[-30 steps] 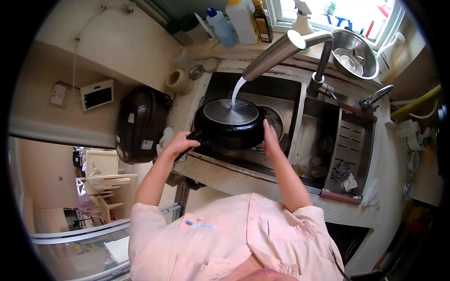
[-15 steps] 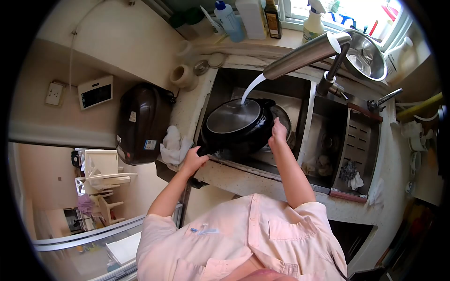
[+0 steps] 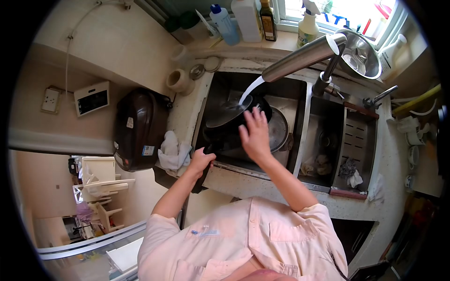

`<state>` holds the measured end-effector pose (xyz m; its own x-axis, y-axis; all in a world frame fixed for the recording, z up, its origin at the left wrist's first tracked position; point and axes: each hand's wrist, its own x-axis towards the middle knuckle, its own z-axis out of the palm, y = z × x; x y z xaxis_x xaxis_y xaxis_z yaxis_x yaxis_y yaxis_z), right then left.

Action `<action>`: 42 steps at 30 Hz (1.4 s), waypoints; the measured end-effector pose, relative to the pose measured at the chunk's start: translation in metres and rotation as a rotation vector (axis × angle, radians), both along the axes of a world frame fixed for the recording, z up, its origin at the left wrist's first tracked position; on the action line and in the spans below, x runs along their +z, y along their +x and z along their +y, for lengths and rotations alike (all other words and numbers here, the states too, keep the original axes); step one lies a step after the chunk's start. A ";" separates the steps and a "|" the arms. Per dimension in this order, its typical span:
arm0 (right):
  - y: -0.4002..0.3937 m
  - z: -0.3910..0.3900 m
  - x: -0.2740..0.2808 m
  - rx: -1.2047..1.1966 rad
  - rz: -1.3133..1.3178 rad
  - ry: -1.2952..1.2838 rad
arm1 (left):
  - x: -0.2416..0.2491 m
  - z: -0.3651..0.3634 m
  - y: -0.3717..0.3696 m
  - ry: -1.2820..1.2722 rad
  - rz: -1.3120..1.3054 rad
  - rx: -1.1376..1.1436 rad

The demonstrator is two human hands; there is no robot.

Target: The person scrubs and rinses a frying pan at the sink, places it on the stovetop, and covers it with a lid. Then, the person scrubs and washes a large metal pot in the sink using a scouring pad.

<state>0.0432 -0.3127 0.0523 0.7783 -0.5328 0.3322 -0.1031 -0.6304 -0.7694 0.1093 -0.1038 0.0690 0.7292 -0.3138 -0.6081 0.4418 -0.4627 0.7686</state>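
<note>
A black pan (image 3: 222, 122) is tilted in the left basin of the steel sink (image 3: 308, 117). Water runs onto its inner face from the wide metal faucet (image 3: 300, 58). My left hand (image 3: 200, 162) is closed round the pan's handle at the sink's front left edge. Over the pan's right side is my right hand (image 3: 255, 133), its fingers spread and nothing held in them; whether it touches the pan is unclear. A round metal lid or pan (image 3: 277, 129) lies in the basin to the right of that hand.
Left of the sink are a white cloth (image 3: 173, 152) and a dark rice cooker (image 3: 140, 129). Bottles (image 3: 225, 25) line the back ledge. A steel bowl (image 3: 358, 54) sits behind the faucet. The right basin holds a drain rack (image 3: 356, 136) with a scrubber.
My right hand has let go of the pan's right rim, moved left and spread its fingers. The pan has tilted more steeply, uncovering more of the round metal piece.
</note>
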 end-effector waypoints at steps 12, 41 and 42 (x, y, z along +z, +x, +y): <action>0.076 -0.059 -0.044 0.045 0.018 1.327 | -0.002 -0.006 0.018 -0.138 0.324 0.162; 0.097 -0.040 -0.080 -0.191 0.038 0.261 | 0.069 -0.023 0.008 0.569 -1.019 -0.866; 0.094 -0.034 -0.088 -0.117 0.104 -0.304 | 0.072 -0.025 0.014 0.580 -1.047 -0.896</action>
